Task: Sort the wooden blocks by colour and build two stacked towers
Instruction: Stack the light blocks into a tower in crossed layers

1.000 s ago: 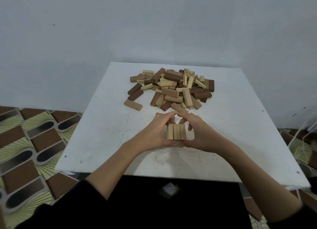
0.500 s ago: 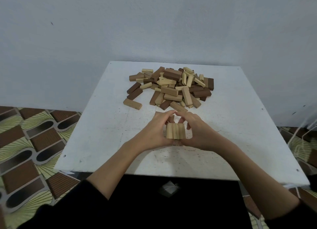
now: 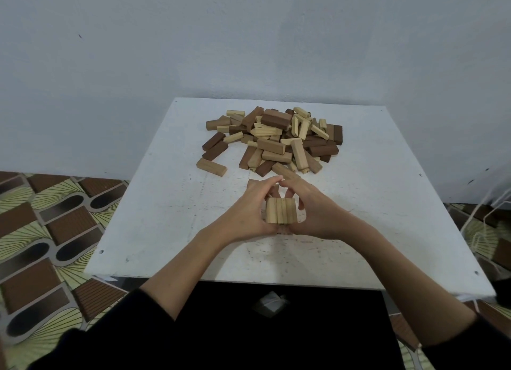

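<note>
Lying side by side — three pale blocks (image 3: pixel 281 211), grain lengthwise.

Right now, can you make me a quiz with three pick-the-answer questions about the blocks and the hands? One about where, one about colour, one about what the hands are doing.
1. Where is the big pile of blocks?
A. On the floor
B. On the far part of the white table, beyond the hands
C. In a box

2. What colour is the row of blocks between the hands?
A. Light wood
B. Dark brown
C. Blue

3. What are the left hand and right hand doing?
A. Lying flat, apart
B. Both reaching into the pile
C. Pressing the row from both sides, fingers curled round it

Answers:
1. B, the pile lies near the wall side of the table.
2. A, three pale blocks stand side by side.
3. C, each hand has a grip on one side of the row.
</note>
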Demonstrator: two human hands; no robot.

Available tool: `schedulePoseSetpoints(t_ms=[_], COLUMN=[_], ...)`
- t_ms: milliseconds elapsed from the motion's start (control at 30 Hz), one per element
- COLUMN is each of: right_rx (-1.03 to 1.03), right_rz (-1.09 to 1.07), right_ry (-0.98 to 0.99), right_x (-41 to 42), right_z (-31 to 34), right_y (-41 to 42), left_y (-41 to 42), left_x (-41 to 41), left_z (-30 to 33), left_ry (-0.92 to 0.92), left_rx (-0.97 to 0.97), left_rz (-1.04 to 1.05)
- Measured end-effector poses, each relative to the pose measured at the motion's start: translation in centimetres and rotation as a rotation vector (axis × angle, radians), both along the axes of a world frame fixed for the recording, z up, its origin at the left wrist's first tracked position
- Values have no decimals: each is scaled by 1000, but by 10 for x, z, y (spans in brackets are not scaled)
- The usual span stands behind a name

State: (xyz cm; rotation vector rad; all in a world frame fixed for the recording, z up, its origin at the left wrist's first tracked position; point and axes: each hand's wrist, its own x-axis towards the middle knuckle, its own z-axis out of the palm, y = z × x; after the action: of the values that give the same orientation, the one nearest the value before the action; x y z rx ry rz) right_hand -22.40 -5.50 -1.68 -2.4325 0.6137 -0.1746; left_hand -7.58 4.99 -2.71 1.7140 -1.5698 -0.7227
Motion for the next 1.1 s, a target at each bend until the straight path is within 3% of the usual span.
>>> schedulePoseSetpoints(t_ms=[367,600,900,1100], right_rx=[7,58,-90,-124], right_rz=[-13,-219,-234,-214], right_ry=[35,-28,-49,-7], right_x=[-7,-13,-13,-13], right_z=[3,-15,-38,-41], right_y=[4,28,49,48], left_y=[6,16,21,20], left_x=[-1,-9,-20,-21], left_z=[-7,-19,-28,-29], left_ry=[16,-5,-260,-306], left_rx=[1,85,49,55], left_rz=[38,93,82,72])
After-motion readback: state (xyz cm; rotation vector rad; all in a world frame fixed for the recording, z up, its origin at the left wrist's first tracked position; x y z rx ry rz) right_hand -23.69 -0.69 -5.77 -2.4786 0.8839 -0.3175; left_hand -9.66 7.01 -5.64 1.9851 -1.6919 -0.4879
